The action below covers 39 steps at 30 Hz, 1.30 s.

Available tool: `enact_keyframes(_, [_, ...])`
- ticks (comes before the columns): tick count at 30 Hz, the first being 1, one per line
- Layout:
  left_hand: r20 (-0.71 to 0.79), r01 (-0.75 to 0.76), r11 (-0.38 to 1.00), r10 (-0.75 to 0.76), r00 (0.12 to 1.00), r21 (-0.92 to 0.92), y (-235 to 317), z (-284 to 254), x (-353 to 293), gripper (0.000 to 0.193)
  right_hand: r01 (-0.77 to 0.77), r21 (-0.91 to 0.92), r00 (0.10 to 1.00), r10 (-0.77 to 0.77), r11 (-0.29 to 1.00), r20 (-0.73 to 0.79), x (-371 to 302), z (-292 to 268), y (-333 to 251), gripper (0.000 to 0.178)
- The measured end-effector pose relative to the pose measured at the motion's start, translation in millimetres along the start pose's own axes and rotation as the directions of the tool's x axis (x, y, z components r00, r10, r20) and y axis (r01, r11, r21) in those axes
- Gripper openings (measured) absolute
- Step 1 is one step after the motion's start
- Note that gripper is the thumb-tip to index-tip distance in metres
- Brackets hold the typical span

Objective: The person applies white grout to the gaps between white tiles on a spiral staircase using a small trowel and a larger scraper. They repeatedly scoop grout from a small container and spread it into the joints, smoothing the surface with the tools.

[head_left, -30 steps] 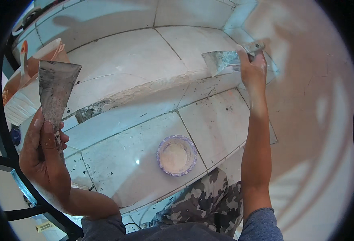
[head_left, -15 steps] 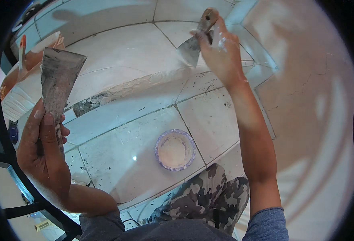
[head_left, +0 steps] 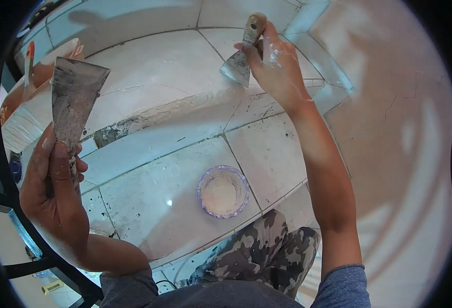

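Observation:
My left hand grips a wide, stained putty knife by its lower end, the blade pointing up. In my right hand is a smaller putty knife, its wooden handle up and its blade angled down to the left. That blade is at the far end of a strip of white filler along the step edge; whether it touches I cannot tell. White smears mark the right hand. Toward the left the strip gives way to a dark, rough gap. A purple-rimmed tub holding whitish paste stands on the lower tiled step.
A white-streaked bucket with an orange-tipped brush handle stands at the far left. Dark metal railing curves along the left side. On the right rises a pale wall with cracks. Dark crumbs are scattered over the white tiles.
My right hand and its putty knife have moved slightly left, and the blade has turned a little. The left hand with the wide knife has barely shifted.

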<state>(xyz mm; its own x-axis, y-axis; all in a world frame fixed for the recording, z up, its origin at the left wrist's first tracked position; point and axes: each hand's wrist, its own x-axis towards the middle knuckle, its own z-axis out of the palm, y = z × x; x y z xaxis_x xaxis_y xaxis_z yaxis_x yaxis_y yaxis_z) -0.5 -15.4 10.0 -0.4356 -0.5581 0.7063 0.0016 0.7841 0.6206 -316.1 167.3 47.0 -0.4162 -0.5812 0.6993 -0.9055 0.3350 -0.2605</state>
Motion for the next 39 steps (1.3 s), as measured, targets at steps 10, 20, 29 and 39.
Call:
enact_keyframes(10, [-0.004, 0.002, 1.000, -0.002, 1.000, -0.024, 0, 3, 0, 0.028, 0.062, -0.058, 0.997, -0.059, 0.996, 0.049, -19, -17, 43, 0.038])
enact_keyframes(20, [-0.005, 0.005, 0.999, -0.004, 1.000, 0.039, 1, 3, -2, 0.029, 0.080, -0.049, 0.993, -0.083, 0.996, -0.080, -65, -43, 35, 0.024])
enact_keyframes(29, [-0.016, -0.006, 1.000, 0.006, 1.000, 0.000, 4, 3, 0, 0.027, 0.219, -0.109, 0.952, -0.237, 0.970, -0.195, -84, -13, 3, 0.031])
enact_keyframes(39, [-0.012, -0.018, 1.000, 0.018, 1.000, -0.011, 6, 5, 1, 0.027, 0.137, -0.040, 0.987, -0.140, 0.990, -0.073, -42, -13, 1, 0.030])
